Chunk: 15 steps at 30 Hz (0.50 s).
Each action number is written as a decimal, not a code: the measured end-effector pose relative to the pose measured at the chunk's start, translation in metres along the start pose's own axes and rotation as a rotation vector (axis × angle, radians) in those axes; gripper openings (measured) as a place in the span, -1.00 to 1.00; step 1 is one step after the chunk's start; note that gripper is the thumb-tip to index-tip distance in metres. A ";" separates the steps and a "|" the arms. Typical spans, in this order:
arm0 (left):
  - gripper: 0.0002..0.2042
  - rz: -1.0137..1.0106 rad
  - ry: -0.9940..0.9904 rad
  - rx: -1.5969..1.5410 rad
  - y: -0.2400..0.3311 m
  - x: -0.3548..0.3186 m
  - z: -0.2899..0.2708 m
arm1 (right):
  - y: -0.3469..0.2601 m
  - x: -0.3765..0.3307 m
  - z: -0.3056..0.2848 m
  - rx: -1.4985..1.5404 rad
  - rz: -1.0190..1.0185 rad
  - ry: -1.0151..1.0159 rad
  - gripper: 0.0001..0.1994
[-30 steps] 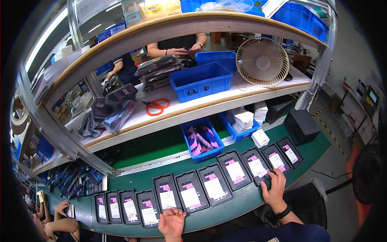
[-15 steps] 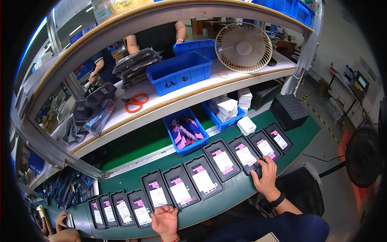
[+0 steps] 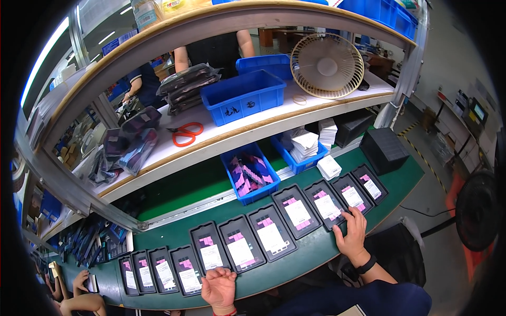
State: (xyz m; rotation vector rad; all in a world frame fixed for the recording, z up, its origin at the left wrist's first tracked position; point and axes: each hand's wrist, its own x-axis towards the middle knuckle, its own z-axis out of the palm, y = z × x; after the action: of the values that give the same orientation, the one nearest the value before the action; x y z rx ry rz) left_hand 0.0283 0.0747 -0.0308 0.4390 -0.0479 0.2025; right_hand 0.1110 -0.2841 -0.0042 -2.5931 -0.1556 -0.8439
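Black shallow trays stand in a curved row along the green table (image 3: 311, 263), each with pink pieces and a white printed slip inside. My right hand (image 3: 352, 237) is at the near end of a tray (image 3: 322, 203) right of the middle, its fingertips by the rim. Its fingers are slightly bent and hold nothing visible. Palm up, my left hand (image 3: 219, 288) rests at the table's near edge, just below another tray (image 3: 208, 245). Its fingers are loosely curled and apart from the thumb, with nothing in the palm.
Behind the row stand a blue bin (image 3: 250, 176) of pink and dark pieces and a blue bin (image 3: 299, 152) of white slips. A black tray stack (image 3: 385, 150) is at the right. Red-handled scissors (image 3: 187, 134) and a fan (image 3: 327, 66) are on the shelf. Another person's hand (image 3: 80, 282) shows at far left.
The whole scene has shifted slightly right and down in the picture. Both hands stay by the same trays; the left fingers are a little more curled.
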 end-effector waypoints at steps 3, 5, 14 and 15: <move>-0.62 0.002 -0.002 0.000 0.000 0.000 0.000 | 0.000 0.000 0.001 -0.001 0.001 -0.004 -0.56; -0.63 -0.001 -0.017 -0.004 0.000 0.000 -0.002 | 0.000 0.000 0.000 -0.003 0.000 -0.005 -0.57; -0.63 -0.002 -0.017 0.001 0.000 0.000 0.000 | 0.000 0.000 0.000 -0.001 -0.001 -0.015 -0.57; -0.63 -0.002 -0.018 0.000 0.000 0.001 -0.001 | 0.000 0.000 0.000 -0.002 0.000 -0.013 -0.57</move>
State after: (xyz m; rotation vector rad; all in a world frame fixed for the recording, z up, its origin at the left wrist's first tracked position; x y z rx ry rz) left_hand 0.0291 0.0746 -0.0315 0.4411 -0.0650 0.1969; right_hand 0.1109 -0.2842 -0.0037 -2.6009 -0.1589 -0.8279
